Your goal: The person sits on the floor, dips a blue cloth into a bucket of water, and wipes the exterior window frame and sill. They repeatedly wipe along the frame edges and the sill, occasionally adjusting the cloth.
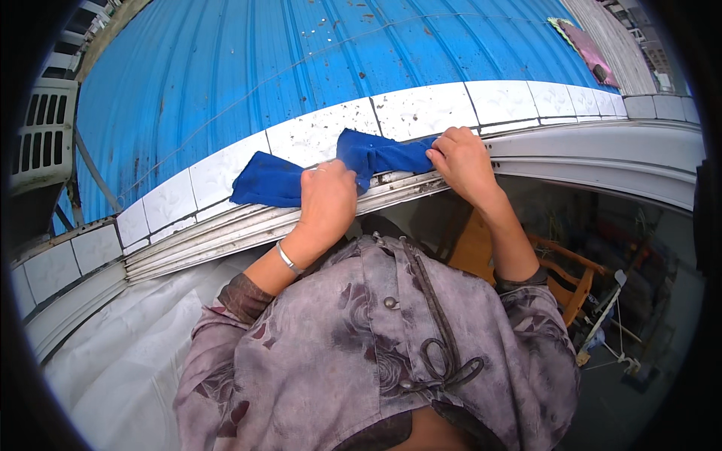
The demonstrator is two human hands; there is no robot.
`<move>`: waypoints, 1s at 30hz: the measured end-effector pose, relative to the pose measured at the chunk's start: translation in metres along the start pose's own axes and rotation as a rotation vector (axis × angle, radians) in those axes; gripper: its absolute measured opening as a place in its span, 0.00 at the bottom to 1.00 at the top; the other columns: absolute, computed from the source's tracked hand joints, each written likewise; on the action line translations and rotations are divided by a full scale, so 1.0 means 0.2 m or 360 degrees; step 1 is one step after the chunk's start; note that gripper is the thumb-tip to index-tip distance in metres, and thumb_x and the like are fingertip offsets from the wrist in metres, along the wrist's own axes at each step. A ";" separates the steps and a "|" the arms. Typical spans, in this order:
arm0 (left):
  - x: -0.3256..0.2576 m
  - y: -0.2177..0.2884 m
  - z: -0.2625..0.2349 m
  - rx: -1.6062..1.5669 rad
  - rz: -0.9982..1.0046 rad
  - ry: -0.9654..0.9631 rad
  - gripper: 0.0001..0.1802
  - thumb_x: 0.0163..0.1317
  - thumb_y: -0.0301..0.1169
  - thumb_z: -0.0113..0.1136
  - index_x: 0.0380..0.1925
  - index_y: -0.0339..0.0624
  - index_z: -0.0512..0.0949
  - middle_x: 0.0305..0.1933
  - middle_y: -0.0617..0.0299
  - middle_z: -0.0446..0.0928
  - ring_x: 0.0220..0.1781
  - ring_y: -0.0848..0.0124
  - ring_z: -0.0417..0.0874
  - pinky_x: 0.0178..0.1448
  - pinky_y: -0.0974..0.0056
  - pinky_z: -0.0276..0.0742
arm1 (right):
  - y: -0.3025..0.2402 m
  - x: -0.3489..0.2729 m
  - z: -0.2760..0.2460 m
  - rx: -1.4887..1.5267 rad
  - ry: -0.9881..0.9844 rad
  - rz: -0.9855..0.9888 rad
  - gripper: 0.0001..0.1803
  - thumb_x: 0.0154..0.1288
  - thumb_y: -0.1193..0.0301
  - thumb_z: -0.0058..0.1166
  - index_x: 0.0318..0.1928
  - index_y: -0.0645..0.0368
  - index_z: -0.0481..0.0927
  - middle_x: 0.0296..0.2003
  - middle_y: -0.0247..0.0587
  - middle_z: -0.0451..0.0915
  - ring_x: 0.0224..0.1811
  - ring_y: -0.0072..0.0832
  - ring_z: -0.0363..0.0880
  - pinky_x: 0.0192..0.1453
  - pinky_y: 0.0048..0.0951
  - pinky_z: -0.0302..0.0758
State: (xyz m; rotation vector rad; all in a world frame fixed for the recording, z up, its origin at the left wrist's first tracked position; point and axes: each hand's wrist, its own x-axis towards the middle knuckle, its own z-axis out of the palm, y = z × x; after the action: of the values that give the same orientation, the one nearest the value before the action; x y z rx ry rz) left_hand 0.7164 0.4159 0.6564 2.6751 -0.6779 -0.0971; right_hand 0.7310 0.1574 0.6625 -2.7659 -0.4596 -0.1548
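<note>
A blue cloth (269, 180) lies bunched along the window's sliding track (218, 229) and over the edge of the white tiled sill (316, 135). My left hand (329, 197), with a silver bangle on its wrist, is closed on the middle of the cloth, its fingertips hidden from view. Farther right, my right hand (460, 161) pinches the cloth's right end at the track, next to the white sliding frame. Between the two hands the cloth is folded, and one corner sticks up. Dark dirt specks mark the track and the tiles.
Beyond the sill spreads a blue corrugated metal roof (248, 68) with debris on it. A white vented unit (45, 128) stands outside at the left. White fabric (150, 346) hangs at lower left. Inside at right are a wooden chair (568, 278) and a white-framed object (605, 316).
</note>
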 end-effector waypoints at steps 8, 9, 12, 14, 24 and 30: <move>0.10 0.08 0.12 -0.0087 0.0175 0.0106 0.09 0.50 0.25 0.58 0.32 0.37 0.82 0.30 0.58 0.74 0.37 0.59 0.76 0.40 0.55 0.69 | -0.06 0.00 -0.05 -0.0374 -0.0126 0.0113 0.21 0.53 0.50 0.61 0.24 0.57 0.82 0.27 0.41 0.75 0.37 0.36 0.72 0.42 0.38 0.65; 0.11 0.09 0.13 -0.0077 0.0178 0.0091 0.08 0.50 0.25 0.58 0.32 0.37 0.82 0.30 0.58 0.73 0.37 0.59 0.76 0.40 0.56 0.69 | -0.05 -0.01 -0.04 -0.0365 -0.0148 0.0147 0.20 0.53 0.52 0.61 0.25 0.57 0.82 0.27 0.40 0.75 0.37 0.36 0.72 0.42 0.39 0.65; 0.15 0.14 0.16 -0.0111 0.0270 0.0166 0.05 0.48 0.24 0.55 0.26 0.40 0.78 0.31 0.58 0.72 0.36 0.59 0.75 0.38 0.56 0.68 | -0.03 -0.06 0.01 -0.0302 -0.0159 0.0175 0.14 0.53 0.59 0.61 0.25 0.58 0.81 0.28 0.40 0.75 0.38 0.37 0.72 0.42 0.39 0.65; 0.19 0.19 0.20 -0.0149 0.0323 0.0223 0.03 0.46 0.24 0.54 0.23 0.41 0.77 0.30 0.57 0.72 0.35 0.59 0.75 0.37 0.57 0.69 | -0.04 -0.05 0.02 -0.0230 -0.0082 0.0087 0.10 0.52 0.64 0.60 0.25 0.58 0.79 0.28 0.40 0.75 0.38 0.38 0.72 0.42 0.40 0.64; 0.64 -0.04 0.02 -0.1875 -0.0383 0.0387 0.12 0.63 0.33 0.55 0.29 0.33 0.76 0.28 0.64 0.77 0.29 0.75 0.72 0.35 0.65 0.70 | -0.01 0.45 -0.06 0.1544 0.0105 0.0856 0.20 0.66 0.56 0.53 0.22 0.57 0.72 0.22 0.30 0.71 0.28 0.16 0.64 0.31 0.27 0.61; 1.04 -0.54 -0.33 -0.1658 -0.0249 0.0942 0.16 0.62 0.33 0.55 0.43 0.31 0.81 0.31 0.61 0.81 0.36 0.73 0.79 0.40 0.68 0.73 | 0.19 1.07 -0.11 0.1154 0.0520 0.0336 0.25 0.64 0.53 0.52 0.26 0.66 0.79 0.20 0.42 0.78 0.22 0.28 0.73 0.29 0.38 0.68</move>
State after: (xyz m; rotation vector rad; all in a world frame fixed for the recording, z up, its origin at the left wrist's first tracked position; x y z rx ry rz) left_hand 0.9583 0.4290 0.6821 1.6072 -0.1321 0.2339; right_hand 0.9437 0.1787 0.7064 -2.0084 -0.0986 -0.3115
